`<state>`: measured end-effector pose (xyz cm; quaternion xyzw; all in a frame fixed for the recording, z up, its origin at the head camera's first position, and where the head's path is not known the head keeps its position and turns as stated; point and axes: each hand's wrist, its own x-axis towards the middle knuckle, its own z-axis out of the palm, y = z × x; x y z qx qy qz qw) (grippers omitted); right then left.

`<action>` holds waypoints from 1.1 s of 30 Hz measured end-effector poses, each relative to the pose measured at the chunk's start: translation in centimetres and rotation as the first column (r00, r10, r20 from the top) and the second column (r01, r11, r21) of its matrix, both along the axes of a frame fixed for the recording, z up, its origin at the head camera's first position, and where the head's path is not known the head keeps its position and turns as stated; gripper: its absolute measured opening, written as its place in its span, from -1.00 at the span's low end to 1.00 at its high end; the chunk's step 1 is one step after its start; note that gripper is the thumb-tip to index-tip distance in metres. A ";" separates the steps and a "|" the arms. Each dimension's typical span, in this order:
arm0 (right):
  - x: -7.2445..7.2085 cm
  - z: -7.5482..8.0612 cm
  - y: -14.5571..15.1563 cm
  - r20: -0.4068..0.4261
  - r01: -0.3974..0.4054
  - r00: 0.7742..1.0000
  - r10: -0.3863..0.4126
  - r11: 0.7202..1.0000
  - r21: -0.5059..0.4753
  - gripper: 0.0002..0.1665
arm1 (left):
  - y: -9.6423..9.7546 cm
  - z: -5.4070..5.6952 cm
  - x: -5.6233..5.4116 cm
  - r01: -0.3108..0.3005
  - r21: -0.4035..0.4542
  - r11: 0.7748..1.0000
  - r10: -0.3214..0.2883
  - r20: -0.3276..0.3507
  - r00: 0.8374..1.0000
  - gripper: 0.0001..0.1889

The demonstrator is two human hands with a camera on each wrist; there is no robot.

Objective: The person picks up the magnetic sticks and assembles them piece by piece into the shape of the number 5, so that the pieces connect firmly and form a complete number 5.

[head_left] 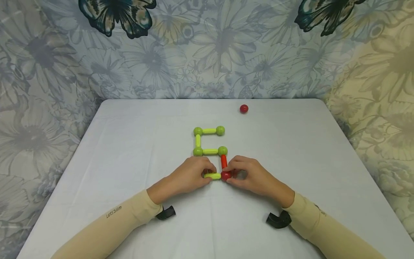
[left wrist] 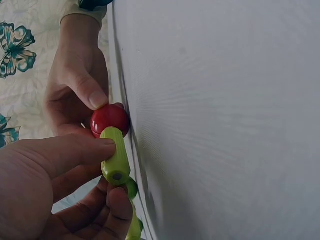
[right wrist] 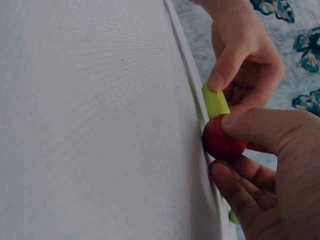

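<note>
My left hand (head_left: 193, 174) pinches a yellow-green ribbed rod (left wrist: 116, 157) between thumb and fingers, its inner end against a red ball (left wrist: 110, 120). That ball is held by the thumb and fingers of my right hand (head_left: 250, 174). From the ball a red rod (head_left: 224, 162) runs up to a green ball (head_left: 222, 150). Beyond it, yellow-green rods (head_left: 210, 151) and green balls (head_left: 198, 131) continue the shape, first leftward, then away from me, then right to a last green ball (head_left: 220, 130). In the left wrist view the rod's free end shows a dark round spot.
A loose red ball (head_left: 244, 108) lies near the far edge of the white-covered table (head_left: 129, 144). Behind the table hangs cloth (head_left: 223, 46) printed with flowers and butterflies. Black curved pieces (head_left: 279, 219) show at both sleeve cuffs.
</note>
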<state>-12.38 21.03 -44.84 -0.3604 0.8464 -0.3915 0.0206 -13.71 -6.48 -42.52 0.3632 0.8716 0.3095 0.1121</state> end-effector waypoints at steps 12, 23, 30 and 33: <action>-0.1 -0.1 -0.1 0.010 -0.010 1.000 0.010 0.999 -0.035 -0.66 | 0.0 2.5 -2.7 0.010 0.042 0.999 -0.009 -0.020 1.000 -0.79; -0.4 -1.0 0.3 0.070 -0.011 0.997 0.016 0.997 -0.074 -0.61 | 2.7 7.2 -13.3 -0.033 0.137 0.990 0.044 -0.074 0.996 -0.82; -0.3 -1.3 0.4 0.084 -0.007 0.996 0.014 0.997 -0.082 -0.63 | 5.1 6.8 -18.5 -0.065 0.122 0.990 0.077 -0.092 0.993 -0.75; -0.3 -1.2 0.6 0.091 0.003 0.996 0.003 0.998 -0.069 -0.62 | 6.5 6.4 -19.9 -0.057 0.063 0.996 0.063 -0.096 0.993 -0.74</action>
